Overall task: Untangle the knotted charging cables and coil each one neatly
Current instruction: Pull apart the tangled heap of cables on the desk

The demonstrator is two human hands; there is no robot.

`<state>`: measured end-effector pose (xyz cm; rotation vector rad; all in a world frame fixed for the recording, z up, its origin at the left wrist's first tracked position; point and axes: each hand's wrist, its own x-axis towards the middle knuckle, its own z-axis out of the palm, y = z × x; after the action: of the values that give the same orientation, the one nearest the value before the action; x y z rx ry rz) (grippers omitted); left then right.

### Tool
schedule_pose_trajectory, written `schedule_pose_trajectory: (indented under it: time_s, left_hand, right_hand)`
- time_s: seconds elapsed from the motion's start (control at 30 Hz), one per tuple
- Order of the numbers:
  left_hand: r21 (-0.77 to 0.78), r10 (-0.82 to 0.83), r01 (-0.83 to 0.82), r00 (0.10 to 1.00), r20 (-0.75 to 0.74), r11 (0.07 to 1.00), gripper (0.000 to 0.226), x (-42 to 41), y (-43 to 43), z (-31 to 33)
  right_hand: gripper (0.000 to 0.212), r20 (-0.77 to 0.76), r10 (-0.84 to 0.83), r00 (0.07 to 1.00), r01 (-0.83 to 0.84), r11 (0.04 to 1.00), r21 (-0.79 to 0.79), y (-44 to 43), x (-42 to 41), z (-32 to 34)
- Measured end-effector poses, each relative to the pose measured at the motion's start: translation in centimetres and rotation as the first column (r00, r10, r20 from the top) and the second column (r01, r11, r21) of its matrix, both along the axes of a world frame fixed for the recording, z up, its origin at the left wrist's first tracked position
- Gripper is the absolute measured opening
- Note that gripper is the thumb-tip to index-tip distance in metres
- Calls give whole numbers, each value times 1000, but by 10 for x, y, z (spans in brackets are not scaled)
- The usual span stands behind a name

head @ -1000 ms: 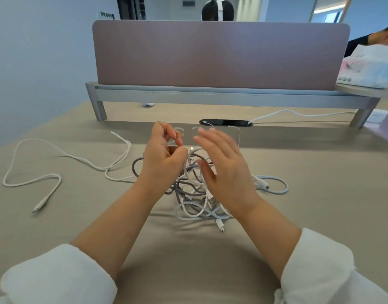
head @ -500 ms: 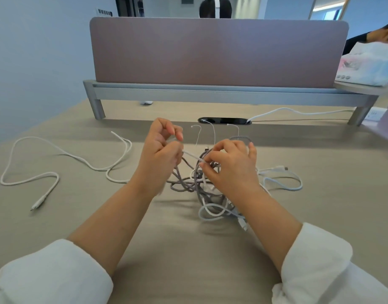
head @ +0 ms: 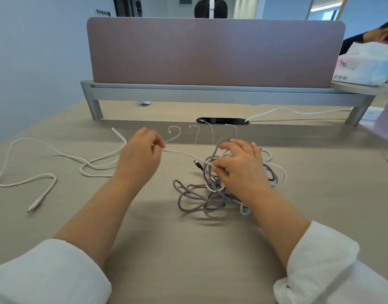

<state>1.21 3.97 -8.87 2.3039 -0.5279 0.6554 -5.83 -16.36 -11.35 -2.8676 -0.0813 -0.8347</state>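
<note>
A tangle of grey braided cable (head: 195,198) and white cables lies on the beige desk (head: 188,249) in front of me. My left hand (head: 140,159) pinches a white cable (head: 179,152) and holds it stretched to the left of the tangle. My right hand (head: 241,170) sits on top of the tangle, its fingers curled and pinching the same white strand near a dark plug (head: 197,164). A separate white cable (head: 41,178) lies loose on the desk to the left, its plug near the left edge.
A mauve divider screen (head: 215,51) on a grey metal frame crosses the back of the desk. A black cable slot (head: 222,120) with another white cable sits before it. A tissue pack (head: 364,66) stands at the right. Other people are behind the screen.
My left hand has moved left, drawing the white strand out of the tangle. My right hand came down onto the tangle and now pinches it, further right than before.
</note>
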Motion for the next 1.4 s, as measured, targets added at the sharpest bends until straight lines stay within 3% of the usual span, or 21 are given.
schedule_pose_trajectory:
  time_s: [0.03,0.1,0.2,0.27,0.47,0.57,0.7,0.83,0.9,0.97,1.07,1.13,1.23,1.3,1.4]
  left_hand:
    - [182,18,-39,994,112,983,20,0,-3,-5]
    - [362,-118,20,960,253,932,34,-6,-15,-12]
    - [429,-312,221,938,152,876,36,-22,-37,-21]
    - [363,-312,261,946,87,894,29,-27,-45,-24]
    - [275,-253,175,925,283,945,23,-26,-44,-21]
    - [88,-226,209,918,326,974,23,-24,-36,-14]
    - [-122,-145,210,903,404,970,25,-26,-29,-9]
    - [-244,-124,219,927,353,945,16,-26,-25,-5]
    - [-174,-121,160,969,216,972,15,-19,-23,-9]
    - [51,-91,86,989,115,995,23,-12,-23,-17]
    - [364,-151,80,974,170,928,46,-10,-28,-27]
    - [403,-232,140,954,189,904,48,-16,-35,-31]
    - [400,-276,180,941,196,899,29,-24,-44,-31]
    - [397,-286,162,917,277,903,25,-25,-46,-31]
    - [384,-303,165,894,330,908,19,-25,-47,-32]
  right_hand:
    - [7,-10,5,1000,-5,1000,-5,1,1,-1]
    - [9,-21,4,1000,-5,1000,-13,4,2,-1]
    - [8,6,27,1000,-26,999,-46,8,3,-3]
    - [10,30,19,999,-18,998,-54,9,2,-4]
    - [18,-137,-47,989,54,997,48,5,-3,6]
    - [17,-173,-65,983,88,988,129,-2,-5,13]
    - [23,-118,-85,989,102,984,145,-10,-4,15]
    - [29,75,38,996,-52,980,191,-11,-1,10]
    - [29,89,118,989,-138,955,262,-14,-1,9]
    - [29,18,165,986,-163,940,300,-17,0,6]
    - [27,79,137,987,-155,939,308,-17,4,0]
    - [26,158,121,980,-164,939,303,-14,6,-2]
    - [29,231,122,965,-184,945,270,-10,5,-2]
    - [30,302,119,946,-204,941,268,-6,2,4]
    - [38,407,220,887,-324,922,209,6,-4,16]
